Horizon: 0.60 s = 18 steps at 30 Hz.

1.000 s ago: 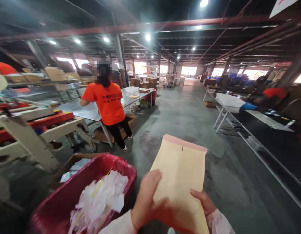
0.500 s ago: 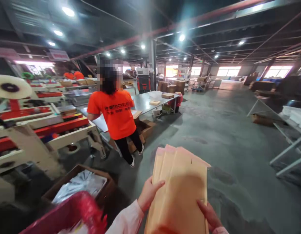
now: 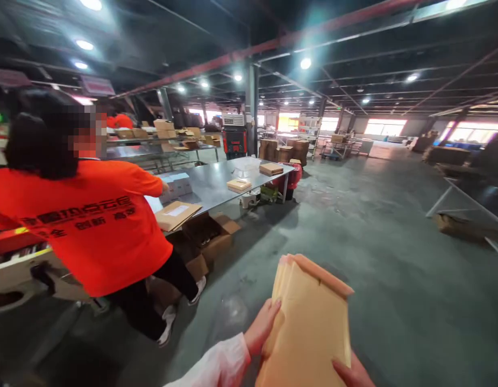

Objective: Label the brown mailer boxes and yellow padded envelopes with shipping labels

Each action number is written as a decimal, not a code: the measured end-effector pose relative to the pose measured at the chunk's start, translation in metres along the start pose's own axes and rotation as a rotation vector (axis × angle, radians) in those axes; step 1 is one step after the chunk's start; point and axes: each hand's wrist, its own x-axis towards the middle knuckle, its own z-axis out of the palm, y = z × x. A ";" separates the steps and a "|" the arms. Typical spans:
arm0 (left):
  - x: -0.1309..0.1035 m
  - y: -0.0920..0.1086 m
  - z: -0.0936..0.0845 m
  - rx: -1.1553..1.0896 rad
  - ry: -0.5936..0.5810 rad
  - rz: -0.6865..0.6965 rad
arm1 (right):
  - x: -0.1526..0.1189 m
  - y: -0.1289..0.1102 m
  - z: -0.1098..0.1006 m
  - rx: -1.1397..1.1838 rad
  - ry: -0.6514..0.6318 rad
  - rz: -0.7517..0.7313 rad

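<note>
A stack of tan padded envelopes (image 3: 309, 322) is held up in front of me at the bottom of the view. My left hand (image 3: 263, 325) grips its left edge, thumb on the front face. My right hand (image 3: 351, 371) grips the lower right edge, thumb also on the front; its fingers are hidden behind the stack. At the top, the front envelope's flap curls over, and the others' edges show close together at the left.
A co-worker in an orange shirt (image 3: 99, 226) stands close on my left at a long metal table (image 3: 212, 183). Flat packages (image 3: 239, 185) lie on it. Open cardboard boxes (image 3: 211, 236) sit under its near end. Grey floor (image 3: 394, 258) stretches ahead; a table frame (image 3: 467, 201) stands right.
I have moved forward, so the co-worker and metal table are nearer. The envelopes, fanned out before, now sit more squarely together. The pink bin and box at lower left have left the view.
</note>
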 end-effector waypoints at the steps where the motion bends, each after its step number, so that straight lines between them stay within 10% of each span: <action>1: 0.025 0.008 0.001 -0.025 0.041 0.014 | 0.037 -0.019 0.006 -0.010 -0.047 -0.016; 7: 0.141 0.075 -0.037 -0.181 0.322 0.202 | 0.248 -0.148 0.088 -0.108 -0.317 0.066; 12: 0.251 0.127 -0.082 -0.158 0.558 0.289 | 0.412 -0.198 0.166 -0.231 -0.468 0.137; 18: 0.432 0.225 -0.109 0.052 0.403 0.192 | 0.582 -0.257 0.174 -0.136 -0.288 0.037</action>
